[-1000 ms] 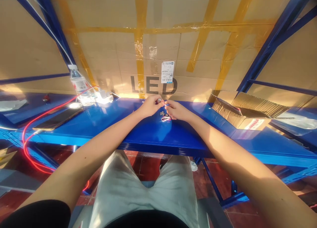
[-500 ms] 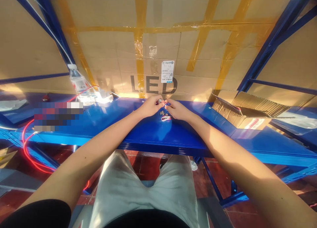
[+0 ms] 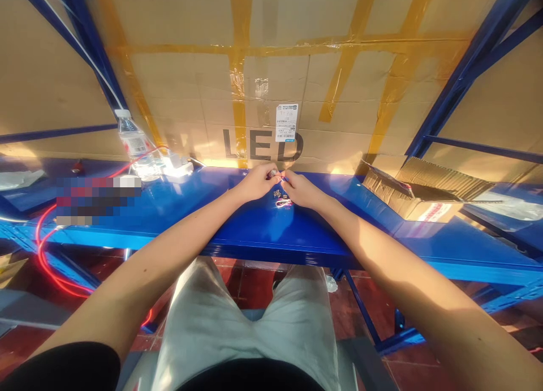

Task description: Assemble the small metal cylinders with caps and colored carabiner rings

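Observation:
My left hand point(image 3: 255, 183) and my right hand point(image 3: 302, 190) meet over the middle of the blue metal shelf point(image 3: 254, 227). Both are closed in a pinch on a tiny metal part point(image 3: 276, 175) held between their fingertips; it is too small to name. A few more small metal pieces and a bit of red wire point(image 3: 282, 200) lie on the shelf just under my right hand. My forearms reach in from the bottom corners, and my lap in light shorts shows below the shelf edge.
A large taped cardboard box marked LED point(image 3: 263, 145) stands right behind my hands. A water bottle point(image 3: 132, 141), a white plug block point(image 3: 178, 166) and a red cable point(image 3: 55, 232) are at the left. An open cardboard box point(image 3: 419, 193) lies at the right.
Both hands stay together at the same spot, with only slight finger movement around the small part.

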### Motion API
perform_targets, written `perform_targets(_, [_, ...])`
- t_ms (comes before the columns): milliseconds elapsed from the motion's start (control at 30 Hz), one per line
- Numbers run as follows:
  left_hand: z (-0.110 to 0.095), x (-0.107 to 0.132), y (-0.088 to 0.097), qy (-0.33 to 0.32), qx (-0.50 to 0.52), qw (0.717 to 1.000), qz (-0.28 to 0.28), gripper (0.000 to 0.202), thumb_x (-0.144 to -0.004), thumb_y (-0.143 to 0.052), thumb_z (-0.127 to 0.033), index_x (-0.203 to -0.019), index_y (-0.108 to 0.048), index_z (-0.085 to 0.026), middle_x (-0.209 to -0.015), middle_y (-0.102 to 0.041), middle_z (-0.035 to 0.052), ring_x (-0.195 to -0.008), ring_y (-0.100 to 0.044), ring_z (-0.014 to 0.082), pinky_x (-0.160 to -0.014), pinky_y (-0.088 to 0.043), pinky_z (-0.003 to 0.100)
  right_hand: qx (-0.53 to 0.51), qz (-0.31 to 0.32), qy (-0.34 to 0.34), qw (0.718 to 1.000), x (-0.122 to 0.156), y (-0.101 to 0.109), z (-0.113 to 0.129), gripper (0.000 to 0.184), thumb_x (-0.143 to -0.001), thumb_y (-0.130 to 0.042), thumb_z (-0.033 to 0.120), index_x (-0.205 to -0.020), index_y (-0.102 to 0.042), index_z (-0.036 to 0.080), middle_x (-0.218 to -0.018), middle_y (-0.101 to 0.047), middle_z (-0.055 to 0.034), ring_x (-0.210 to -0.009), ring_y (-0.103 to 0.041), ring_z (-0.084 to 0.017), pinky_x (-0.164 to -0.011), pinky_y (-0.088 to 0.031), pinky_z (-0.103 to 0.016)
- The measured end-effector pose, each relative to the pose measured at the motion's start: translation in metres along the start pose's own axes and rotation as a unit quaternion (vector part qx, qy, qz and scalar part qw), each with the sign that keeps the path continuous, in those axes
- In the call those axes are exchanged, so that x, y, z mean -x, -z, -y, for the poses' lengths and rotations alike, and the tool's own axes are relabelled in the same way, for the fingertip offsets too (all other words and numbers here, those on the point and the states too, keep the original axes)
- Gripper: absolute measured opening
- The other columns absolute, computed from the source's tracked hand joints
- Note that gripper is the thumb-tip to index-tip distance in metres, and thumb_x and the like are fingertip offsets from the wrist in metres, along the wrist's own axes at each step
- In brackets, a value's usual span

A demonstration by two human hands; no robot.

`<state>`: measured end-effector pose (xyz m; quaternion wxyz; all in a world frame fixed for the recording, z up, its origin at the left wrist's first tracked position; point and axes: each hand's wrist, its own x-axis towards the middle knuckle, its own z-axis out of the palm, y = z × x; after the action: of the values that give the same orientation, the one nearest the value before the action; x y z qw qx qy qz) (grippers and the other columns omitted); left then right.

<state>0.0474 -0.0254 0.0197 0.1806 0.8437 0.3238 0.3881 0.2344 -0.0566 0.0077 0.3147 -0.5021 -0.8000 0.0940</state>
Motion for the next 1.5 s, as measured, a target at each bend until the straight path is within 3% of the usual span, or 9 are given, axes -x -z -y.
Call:
perform_targets(167, [0.000, -0.001, 0.000, 0.008, -0.014, 1.000, -0.003, 0.016, -0.090, -0.062, -0.017, -0.075, -0.055, -0.019, -0.070, -0.051, -0.0015, -0.067, -0.046, 0.0150, -0.065, -0.035, 0.031, 0.020, 0.006, -0.013, 1.000, -0.002, -0.003, 0.001, 0.007, -0.100, -0.045, 0.021, -0.099, -0.052, 0.022, -0.096, -0.071, -0.0108, -0.081, -0.063, -0.026, -0.069, -0.043, -0.033])
perform_targets(667, [0.005, 0.001, 0.000, -0.015, -0.034, 0.999, 0.026, 0.013, -0.093, -0.055, -0.016, -0.081, -0.055, -0.020, -0.072, -0.061, 0.0002, -0.066, -0.051, 0.0166, -0.064, -0.037, 0.031, 0.108, 0.024, -0.007, 0.994, 0.000, -0.004, 0.008, 0.023, -0.104, -0.037, 0.019, -0.118, -0.054, 0.015, -0.109, -0.073, -0.0206, -0.092, -0.069, -0.031, -0.072, -0.045, -0.035])
perform_targets(900, [0.004, 0.001, 0.000, -0.016, -0.025, 0.999, 0.044, 0.014, -0.092, -0.053, -0.012, -0.081, -0.053, -0.021, -0.075, -0.063, 0.0018, -0.071, -0.056, 0.0179, -0.067, -0.040, 0.031, 0.239, 0.074, -0.029, 0.968, 0.006, -0.001, 0.023, 0.030, -0.106, -0.037, 0.018, -0.129, -0.052, 0.007, -0.107, -0.073, -0.0247, -0.094, -0.070, -0.036, -0.075, -0.047, -0.039])
perform_targets(1300, [0.007, 0.003, 0.001, -0.044, -0.016, 0.998, 0.051, 0.010, -0.089, -0.058, -0.015, -0.083, -0.055, -0.022, -0.077, -0.064, 0.0018, -0.073, -0.060, 0.0193, -0.070, -0.046, 0.033, 0.297, 0.084, -0.028, 0.951, 0.010, -0.002, 0.032, 0.027, -0.106, -0.046, 0.016, -0.129, -0.052, 0.005, -0.107, -0.072, -0.0250, -0.106, -0.070, -0.035, -0.084, -0.049, -0.037])
perform_targets(1500, [0.006, 0.002, 0.001, -0.013, 0.006, 0.999, 0.047, 0.010, -0.086, -0.059, -0.012, -0.082, -0.056, -0.022, -0.074, -0.063, 0.0018, -0.073, -0.060, 0.0193, -0.071, -0.047, 0.034, 0.272, 0.078, -0.032, 0.958, 0.010, -0.002, 0.029, 0.028, -0.101, -0.048, 0.011, -0.128, -0.054, 0.007, -0.110, -0.071, -0.0258, -0.106, -0.069, -0.037, -0.087, -0.050, -0.041])
